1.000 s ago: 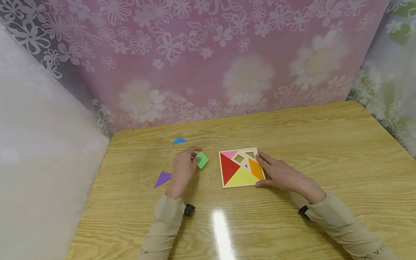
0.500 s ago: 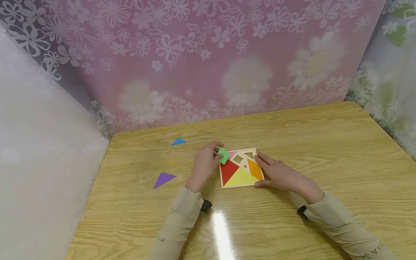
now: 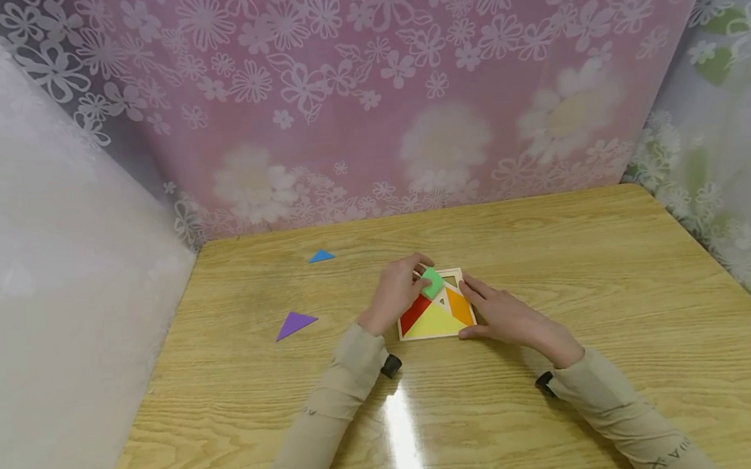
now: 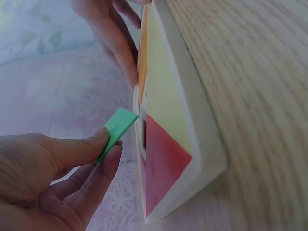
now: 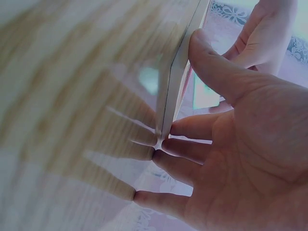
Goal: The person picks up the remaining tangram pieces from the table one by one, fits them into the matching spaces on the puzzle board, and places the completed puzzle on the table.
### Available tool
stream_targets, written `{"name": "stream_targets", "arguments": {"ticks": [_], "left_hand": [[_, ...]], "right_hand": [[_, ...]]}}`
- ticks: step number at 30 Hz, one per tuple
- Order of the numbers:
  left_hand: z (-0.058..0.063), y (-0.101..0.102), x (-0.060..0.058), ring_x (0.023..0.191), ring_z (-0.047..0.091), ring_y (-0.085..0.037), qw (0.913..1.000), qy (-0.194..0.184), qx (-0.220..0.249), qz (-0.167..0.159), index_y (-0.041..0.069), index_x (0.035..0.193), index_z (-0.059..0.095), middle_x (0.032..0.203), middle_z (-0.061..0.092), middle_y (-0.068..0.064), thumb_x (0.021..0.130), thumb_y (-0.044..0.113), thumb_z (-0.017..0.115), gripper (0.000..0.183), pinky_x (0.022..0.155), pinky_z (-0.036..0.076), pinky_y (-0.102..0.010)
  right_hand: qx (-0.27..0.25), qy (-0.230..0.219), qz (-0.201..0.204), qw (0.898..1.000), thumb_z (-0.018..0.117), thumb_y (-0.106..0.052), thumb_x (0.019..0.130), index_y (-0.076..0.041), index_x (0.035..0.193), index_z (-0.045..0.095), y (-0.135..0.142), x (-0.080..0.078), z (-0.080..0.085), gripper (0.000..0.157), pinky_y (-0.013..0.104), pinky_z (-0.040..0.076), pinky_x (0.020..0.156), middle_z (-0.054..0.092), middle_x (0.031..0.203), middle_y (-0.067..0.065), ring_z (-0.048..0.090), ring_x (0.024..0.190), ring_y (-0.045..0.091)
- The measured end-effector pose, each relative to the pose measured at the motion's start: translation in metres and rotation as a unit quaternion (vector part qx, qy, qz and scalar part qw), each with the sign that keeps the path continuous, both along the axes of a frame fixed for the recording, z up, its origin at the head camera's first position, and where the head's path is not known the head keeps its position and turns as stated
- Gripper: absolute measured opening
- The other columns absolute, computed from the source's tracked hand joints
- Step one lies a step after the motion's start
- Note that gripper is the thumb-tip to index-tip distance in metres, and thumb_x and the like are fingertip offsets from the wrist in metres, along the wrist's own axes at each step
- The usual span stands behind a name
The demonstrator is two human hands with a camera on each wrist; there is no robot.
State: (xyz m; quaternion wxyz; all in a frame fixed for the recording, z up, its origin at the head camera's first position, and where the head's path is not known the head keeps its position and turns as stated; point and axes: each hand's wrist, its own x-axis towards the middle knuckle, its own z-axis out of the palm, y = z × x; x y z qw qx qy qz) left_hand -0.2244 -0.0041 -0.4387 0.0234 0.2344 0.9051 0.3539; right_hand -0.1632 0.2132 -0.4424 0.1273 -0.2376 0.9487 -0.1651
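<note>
Between thumb and fingers my left hand (image 3: pixel 395 291) pinches a green square tangram piece (image 3: pixel 433 283). It is tilted close over the upper left part of the wooden tangram tray (image 3: pixel 422 337), and in the left wrist view the green piece (image 4: pixel 118 126) overlaps the tray's far edge. Red (image 3: pixel 412 317), yellow (image 3: pixel 435 323) and orange (image 3: pixel 460 306) pieces lie in the tray; a pink one is mostly hidden by the left hand. My right hand (image 3: pixel 508 316) rests at the tray's right side with fingers spread and fairly straight, fingertips and thumb (image 5: pixel 207 53) touching its edges.
A blue triangle (image 3: pixel 322 256) lies on the wooden table (image 3: pixel 231 419) at the back left. Nearer, to the left of the tray, is a purple triangle (image 3: pixel 295 324). Flowered cloth (image 3: pixel 341 120) hangs behind the table and along both sides.
My left hand has carried the green square rightward from the bare table to over the tray. The right hand has stayed at the tray's right side.
</note>
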Motion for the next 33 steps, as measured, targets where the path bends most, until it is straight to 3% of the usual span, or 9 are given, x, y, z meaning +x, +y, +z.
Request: {"name": "stream_targets", "arguments": {"ticks": [5, 11, 19, 25, 33], "left_hand": [[-0.005, 0.003, -0.004, 0.093, 0.071, -0.022, 0.9995, 0.009, -0.032, 0.001, 0.004, 0.123, 0.069, 0.107, 0.073, -0.012, 0.093, 0.005, 0.073, 0.030, 0.079, 0.057, -0.025], [-0.005, 0.007, -0.008, 0.098, 0.068, -0.019, 0.9959, -0.005, -0.089, 0.015, 0.006, 0.125, 0.070, 0.111, 0.073, -0.009, 0.092, 0.011, 0.076, 0.034, 0.086, 0.056, -0.025], [-0.002, 0.011, -0.005, 0.099, 0.060, -0.019, 0.9893, -0.010, -0.144, 0.022, 0.006, 0.127, 0.070, 0.112, 0.067, -0.007, 0.089, 0.020, 0.080, 0.042, 0.090, 0.050, -0.029], [0.001, 0.012, -0.002, 0.105, 0.059, -0.023, 0.9873, -0.004, -0.158, 0.019, 0.006, 0.129, 0.069, 0.118, 0.064, -0.010, 0.086, 0.024, 0.083, 0.048, 0.097, 0.049, -0.032], [-0.002, 0.013, -0.001, 0.100, 0.060, -0.021, 0.9864, 0.004, -0.163, 0.019, 0.007, 0.127, 0.070, 0.110, 0.063, -0.008, 0.086, 0.025, 0.083, 0.047, 0.093, 0.051, -0.032]], "right_hand": [[-0.005, 0.009, 0.002, 1.000, 0.069, -0.041, 0.095, 0.010, 0.155, 0.028, 0.000, 0.001, 0.000, 0.088, 0.071, 0.034, 0.106, 0.020, 0.163, 0.029, 0.039, 0.139, 0.051], [-0.008, 0.018, 0.006, 1.000, 0.071, -0.042, 0.094, 0.011, 0.153, 0.030, 0.000, 0.001, 0.002, 0.089, 0.070, 0.036, 0.105, 0.023, 0.162, 0.030, 0.043, 0.135, 0.054], [-0.007, 0.021, 0.012, 1.000, 0.070, -0.042, 0.095, 0.011, 0.153, 0.030, -0.001, 0.001, 0.001, 0.088, 0.070, 0.037, 0.105, 0.023, 0.161, 0.031, 0.044, 0.134, 0.054], [-0.009, 0.017, 0.010, 1.000, 0.070, -0.041, 0.095, 0.011, 0.154, 0.029, 0.000, 0.000, 0.000, 0.088, 0.070, 0.036, 0.105, 0.021, 0.162, 0.030, 0.040, 0.138, 0.052], [-0.011, 0.023, 0.013, 1.000, 0.070, -0.039, 0.095, 0.012, 0.153, 0.029, 0.000, 0.001, 0.000, 0.087, 0.070, 0.036, 0.105, 0.023, 0.161, 0.032, 0.041, 0.137, 0.052]]}}
